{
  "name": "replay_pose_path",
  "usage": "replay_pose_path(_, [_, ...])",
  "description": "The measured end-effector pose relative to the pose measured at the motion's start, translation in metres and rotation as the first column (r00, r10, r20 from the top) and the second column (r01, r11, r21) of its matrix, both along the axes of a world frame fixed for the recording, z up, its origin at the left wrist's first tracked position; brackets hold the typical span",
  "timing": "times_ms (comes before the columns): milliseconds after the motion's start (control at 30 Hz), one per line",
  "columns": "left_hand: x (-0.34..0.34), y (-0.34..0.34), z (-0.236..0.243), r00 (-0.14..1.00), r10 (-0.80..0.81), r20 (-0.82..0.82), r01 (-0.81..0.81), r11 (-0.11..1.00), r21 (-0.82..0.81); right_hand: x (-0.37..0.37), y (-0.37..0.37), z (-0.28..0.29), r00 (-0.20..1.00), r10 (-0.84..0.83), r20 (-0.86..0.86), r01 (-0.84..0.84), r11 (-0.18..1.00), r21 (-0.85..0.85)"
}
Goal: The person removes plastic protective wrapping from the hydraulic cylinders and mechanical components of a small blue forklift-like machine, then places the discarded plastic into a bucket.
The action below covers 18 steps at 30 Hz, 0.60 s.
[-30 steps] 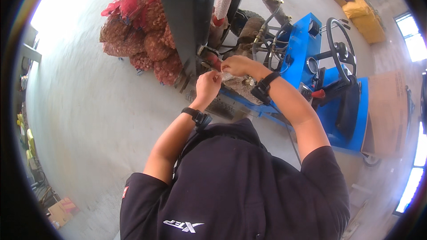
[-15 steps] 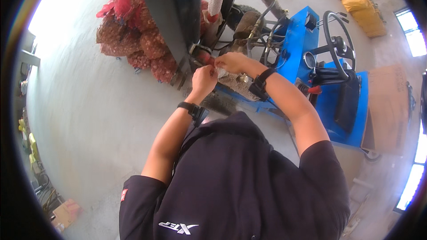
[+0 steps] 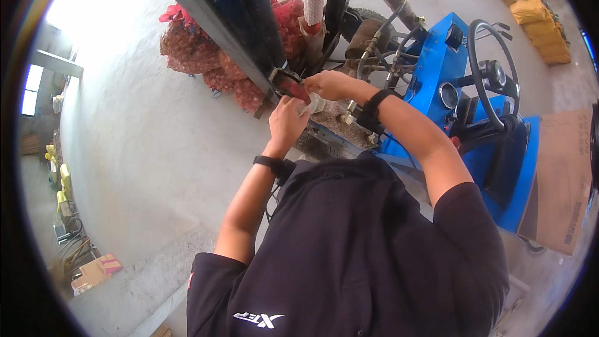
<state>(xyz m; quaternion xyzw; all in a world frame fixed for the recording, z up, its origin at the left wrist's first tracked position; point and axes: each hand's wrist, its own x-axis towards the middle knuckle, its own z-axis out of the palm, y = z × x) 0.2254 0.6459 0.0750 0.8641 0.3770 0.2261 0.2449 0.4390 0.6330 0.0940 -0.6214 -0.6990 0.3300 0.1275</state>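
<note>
Bunching left hand [image 3: 287, 122] just below red cylinder [image 3: 296, 89] slanting lengthwise down-right, right hand [image 3: 332, 85] likewise just right of it; can't tell whether pinching anything, nor nearer hand.

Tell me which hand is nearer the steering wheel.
Right. The right hand is left of the steering wheel; the left hand is farther left and lower in the picture.

1. Left arm [image 3: 253, 196] reaches forward, slanting inward; the left grip [image 3: 287, 123] is curled, its fingertips partly hidden.
2. Right arm [image 3: 415, 130] angles across from the right; the right grip [image 3: 333, 85], fingers bent, sits slightly farther forward, just beside the left.
</note>
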Motion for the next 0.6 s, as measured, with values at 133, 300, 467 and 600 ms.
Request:
replay_pose_path(133, [0.017, -0.005, 0.002, 0.996, 0.063, -0.063, -0.063, 0.998, 0.012, 0.008, 0.001, 0.003, 0.996, 0.048, 0.08, -0.045, 0.999, -0.03])
replay_pose_path(300, [0.021, -0.019, -0.018, 0.98, 0.173, -0.102, -0.167, 0.984, 0.065, 0.01, -0.009, 0.013, 0.982, 0.101, 0.159, -0.098, 0.995, -0.027])
replay_pose_path(467, [0.022, -0.04, -0.013, 0.967, 0.23, -0.113, -0.219, 0.971, 0.098, 0.011, -0.02, 0.004, 0.905, 0.306, 0.296, -0.353, 0.928, 0.121])
replay_pose_path(600, [0.026, -0.043, -0.005, 0.969, 0.218, -0.118, -0.194, 0.964, 0.184, 0.011, -0.026, -0.009, 0.87, 0.373, 0.324, -0.447, 0.872, 0.197])
